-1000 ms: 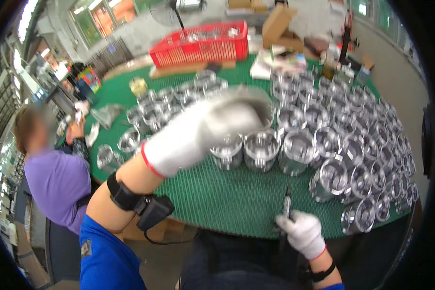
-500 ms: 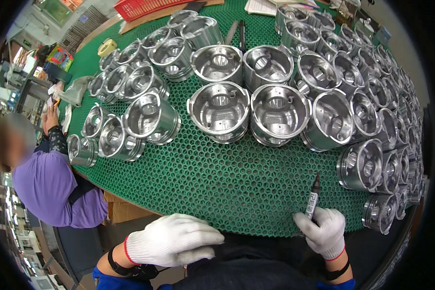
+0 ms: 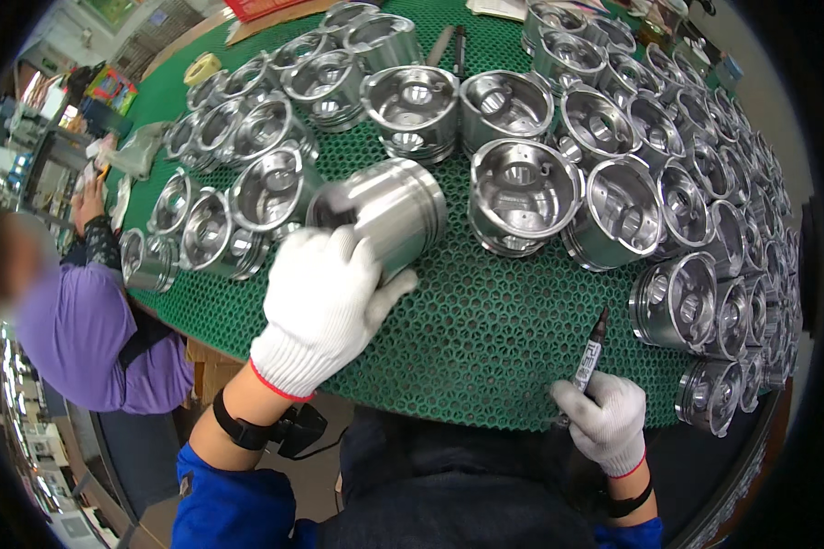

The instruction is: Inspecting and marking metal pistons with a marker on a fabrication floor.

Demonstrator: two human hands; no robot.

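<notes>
The left hand [image 3: 316,297], gloved in white and left of centre in the frame, has its fingers clamped on the rim of 1 tilted silver piston [image 3: 398,210]. That piston leans nearly on its side at the middle of the frame, its open end toward the left and its grooved end toward the right; whether it touches the green honeycomb desk [image 3: 467,343] I cannot tell. The thumb points to the right beneath it.

At the lower right, the gloved right hand [image 3: 600,416] has its fingers closed around a marker pen [image 3: 589,359], dark tip upward.

1 upright piston [image 3: 525,192] stands just right of the tilted piston, open end up. A dense right-hand group [image 3: 677,297] of pistons fills the right side; a smaller left-hand group [image 3: 270,188] stands at the upper left. Beyond it lies a yellow roll [image 3: 202,69], and a red basket [image 3: 258,7] shows at the top edge. A co-worker in a purple top [image 3: 101,329] sits at the left.
</notes>
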